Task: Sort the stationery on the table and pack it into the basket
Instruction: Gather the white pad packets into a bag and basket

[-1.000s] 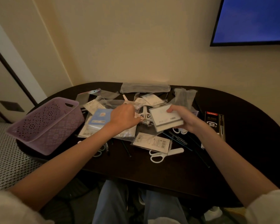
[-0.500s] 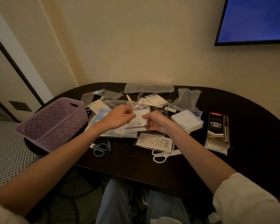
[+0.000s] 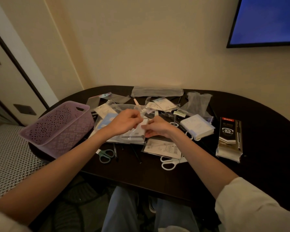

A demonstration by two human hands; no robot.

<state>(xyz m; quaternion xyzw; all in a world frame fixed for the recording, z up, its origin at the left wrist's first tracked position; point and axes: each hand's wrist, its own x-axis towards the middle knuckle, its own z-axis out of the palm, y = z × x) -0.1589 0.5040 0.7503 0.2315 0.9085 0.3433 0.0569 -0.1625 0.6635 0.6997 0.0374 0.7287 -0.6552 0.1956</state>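
Note:
A lilac perforated basket stands at the table's left end. Stationery lies heaped in the middle of the dark table. My left hand and my right hand meet over the heap, both pinching a small white packet in a clear sleeve. To the right lies a white notepad block, and farther right a black pen box. Green scissors and white scissors lie near the front edge.
Clear plastic bags and a grey pouch lie at the back by the wall. Loose pens and a flat labelled packet sit below my hands. A screen hangs upper right. My knees are under the front edge.
My right hand set the white notepad block down on the right, then came back to the middle. Both hands now hold the small packet there.

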